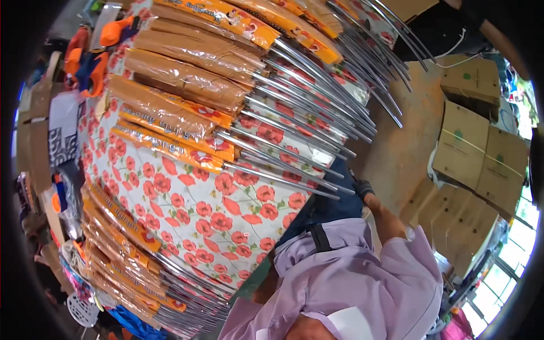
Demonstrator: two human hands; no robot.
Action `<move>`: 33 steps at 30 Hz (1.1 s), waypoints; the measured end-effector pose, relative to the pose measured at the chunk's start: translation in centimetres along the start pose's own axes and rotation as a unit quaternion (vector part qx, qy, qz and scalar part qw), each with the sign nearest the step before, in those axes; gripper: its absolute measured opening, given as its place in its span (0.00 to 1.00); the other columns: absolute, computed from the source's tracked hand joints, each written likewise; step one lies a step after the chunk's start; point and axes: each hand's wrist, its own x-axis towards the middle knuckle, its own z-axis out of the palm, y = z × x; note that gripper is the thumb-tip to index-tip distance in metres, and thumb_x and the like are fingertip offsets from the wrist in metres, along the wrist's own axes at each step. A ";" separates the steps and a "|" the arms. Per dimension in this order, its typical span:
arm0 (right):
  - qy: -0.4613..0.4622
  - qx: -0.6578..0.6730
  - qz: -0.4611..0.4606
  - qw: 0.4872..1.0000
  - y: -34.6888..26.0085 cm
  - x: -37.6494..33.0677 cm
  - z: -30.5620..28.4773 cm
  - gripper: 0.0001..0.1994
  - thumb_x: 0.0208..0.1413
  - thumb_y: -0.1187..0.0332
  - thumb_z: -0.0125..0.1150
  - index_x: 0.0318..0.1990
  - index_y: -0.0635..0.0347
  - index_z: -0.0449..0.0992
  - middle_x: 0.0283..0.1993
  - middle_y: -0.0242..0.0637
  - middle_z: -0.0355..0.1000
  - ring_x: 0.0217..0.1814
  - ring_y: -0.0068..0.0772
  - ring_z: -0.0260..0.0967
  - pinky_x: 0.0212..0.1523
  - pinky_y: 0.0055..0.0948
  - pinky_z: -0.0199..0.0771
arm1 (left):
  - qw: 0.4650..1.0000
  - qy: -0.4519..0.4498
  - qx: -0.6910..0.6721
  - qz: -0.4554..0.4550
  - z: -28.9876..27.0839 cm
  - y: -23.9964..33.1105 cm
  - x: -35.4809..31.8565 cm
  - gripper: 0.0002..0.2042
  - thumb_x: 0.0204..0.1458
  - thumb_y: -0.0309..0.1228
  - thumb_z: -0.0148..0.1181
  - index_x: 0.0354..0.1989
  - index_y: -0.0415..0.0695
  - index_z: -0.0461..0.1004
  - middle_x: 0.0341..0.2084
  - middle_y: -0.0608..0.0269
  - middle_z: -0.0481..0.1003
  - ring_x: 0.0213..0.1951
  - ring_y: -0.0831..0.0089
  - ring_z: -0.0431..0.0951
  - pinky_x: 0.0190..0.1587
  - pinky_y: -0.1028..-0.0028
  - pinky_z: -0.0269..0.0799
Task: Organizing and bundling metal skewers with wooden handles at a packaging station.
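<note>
On a table with a red-flowered cover (226,209) lie long plastic-wrapped items with brown ends, orange printed sleeves and shiny metal rods; what lies inside the wrapping is hidden. The nearest one (170,148) points its rod toward me. A second pile of them (127,263) rests at the lower left. My right arm hangs at my side, past the table's right edge. Its hand (369,198) is near my jeans, beside something dark and banded; its fingers are not distinct. Part of my left forearm (265,290) shows between the table and my lavender shirt, its hand hidden.
Stacked brown cartons (462,144) stand on the floor to the right, some strapped. Orange-handled goods (90,62) and boxes crowd the left side. Another person in dark clothing (439,28) is at the upper right. More rods (391,51) overhang the far table edge.
</note>
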 end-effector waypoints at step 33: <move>0.102 0.756 -0.148 0.629 -29.8 -18.7 -11.7 0.17 0.61 0.74 0.65 0.57 0.62 0.76 0.39 0.30 0.77 0.32 0.19 0.70 0.31 0.24 0.76 | 0.729 0.140 0.313 0.592 -4.8 23.5 -9.5 0.11 0.55 0.25 0.63 0.46 0.40 0.78 0.44 0.50 0.79 0.48 0.50 0.78 0.52 0.60 0.74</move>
